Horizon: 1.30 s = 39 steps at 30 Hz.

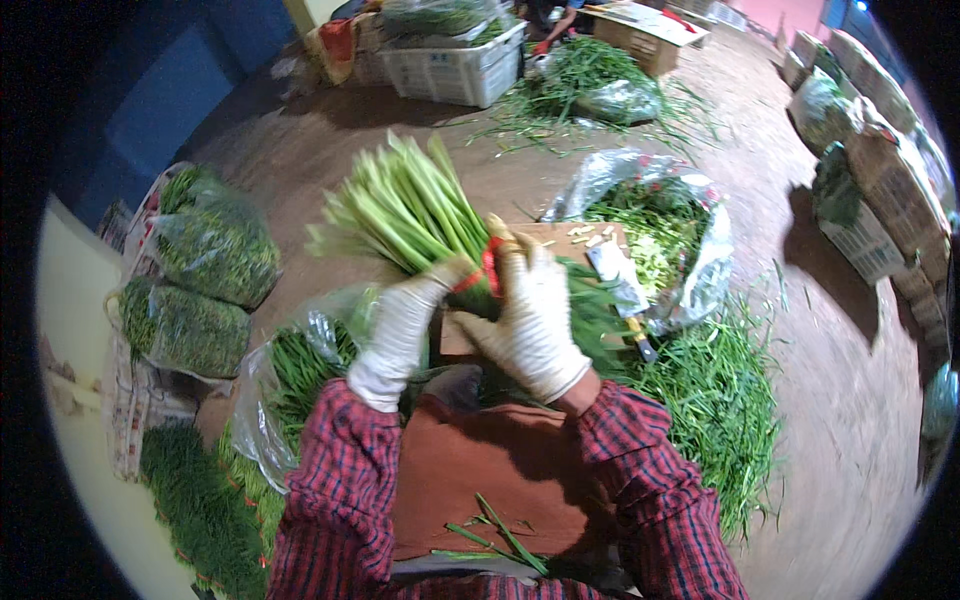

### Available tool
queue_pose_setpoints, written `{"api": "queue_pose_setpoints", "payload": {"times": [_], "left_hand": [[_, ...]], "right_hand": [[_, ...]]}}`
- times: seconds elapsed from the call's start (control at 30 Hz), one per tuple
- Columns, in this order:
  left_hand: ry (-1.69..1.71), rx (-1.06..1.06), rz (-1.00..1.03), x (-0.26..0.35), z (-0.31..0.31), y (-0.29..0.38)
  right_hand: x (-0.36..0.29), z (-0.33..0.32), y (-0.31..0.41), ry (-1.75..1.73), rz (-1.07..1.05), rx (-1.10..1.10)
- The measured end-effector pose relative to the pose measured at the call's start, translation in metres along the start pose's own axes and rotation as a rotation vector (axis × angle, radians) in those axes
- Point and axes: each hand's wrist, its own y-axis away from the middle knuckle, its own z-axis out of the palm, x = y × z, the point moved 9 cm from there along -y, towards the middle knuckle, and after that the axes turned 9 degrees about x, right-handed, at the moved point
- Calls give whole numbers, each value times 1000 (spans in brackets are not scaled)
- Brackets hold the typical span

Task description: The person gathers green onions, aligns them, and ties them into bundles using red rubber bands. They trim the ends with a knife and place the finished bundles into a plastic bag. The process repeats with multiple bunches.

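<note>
My left hand (401,330), in a whitish glove, grips a bundle of long green stalks (427,210) from the left, close to a red band (491,266). On the bundle's right side is my right hand (529,315), gloved too, with fingers at the band. The pale stalk ends point up and left and are blurred; dark leaves lie to the right beneath the hands. Behind the bundle is a wooden board (525,231) with pale cut pieces on it. A cleaver (619,281) with a wood-and-black handle lies at its right edge.
An open plastic bag (716,255) holds trimmings; loose green leaves (712,405) are heaped right. Another bag of greens (251,405) and bagged greens (210,255) are at left. Banded bundles (195,502) lie lower left. A white crate (457,71) and a person (555,34) are beyond.
</note>
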Motion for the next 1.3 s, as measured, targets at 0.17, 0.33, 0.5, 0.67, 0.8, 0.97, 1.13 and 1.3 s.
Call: {"api": "queue_pose_setpoints", "payload": {"times": [0.17,0.33,0.5,0.67,0.8,0.97,1.13,1.3], "left_hand": [[-380,-126,525,117,50,3],[-937,-323,651,37,79,-35],[-1185,-569,337,-123,98,-58],[-1414,-692,46,-225,99,-56],[-1499,-599,274,-222,105,-56],[-1604,-643,146,-232,115,-53],[-1656,-650,21,-238,118,-68],[-1669,-668,26,-243,120,-70]], "right_hand": [[29,-29,16,-433,66,-51],[206,-45,104,431,497,-221],[299,-40,173,647,622,-334],[321,-27,170,659,495,-394],[310,-36,163,395,578,-220],[263,-50,160,-20,750,58],[199,-53,166,-152,778,-45],[183,-36,175,-48,779,-210]]}}
